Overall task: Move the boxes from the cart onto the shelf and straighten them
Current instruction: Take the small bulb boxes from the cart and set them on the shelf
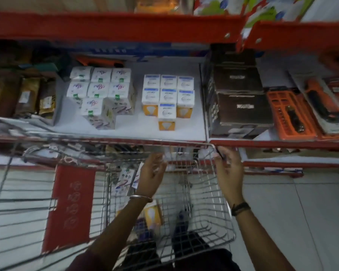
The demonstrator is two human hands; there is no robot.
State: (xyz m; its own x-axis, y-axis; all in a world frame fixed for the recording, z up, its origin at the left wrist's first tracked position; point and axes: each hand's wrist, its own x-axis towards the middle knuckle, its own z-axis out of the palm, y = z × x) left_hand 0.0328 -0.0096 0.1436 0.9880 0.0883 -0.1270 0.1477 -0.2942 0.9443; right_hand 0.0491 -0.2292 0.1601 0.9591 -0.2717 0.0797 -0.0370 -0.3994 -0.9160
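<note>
The left hand hovers inside the wire cart, fingers loosely curled and empty — the nearest bulb box stands upright just left of them. The right hand grips the cart's far right rim.

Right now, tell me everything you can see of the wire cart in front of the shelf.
The wire cart is a bare metal mesh basket, upright, its front rim close against the red shelf edge. The right hand grips its right front corner; the left hand reaches inside. White boxes with purple print lean at its left wall, and a yellow bulb box lies on the bottom.
</note>
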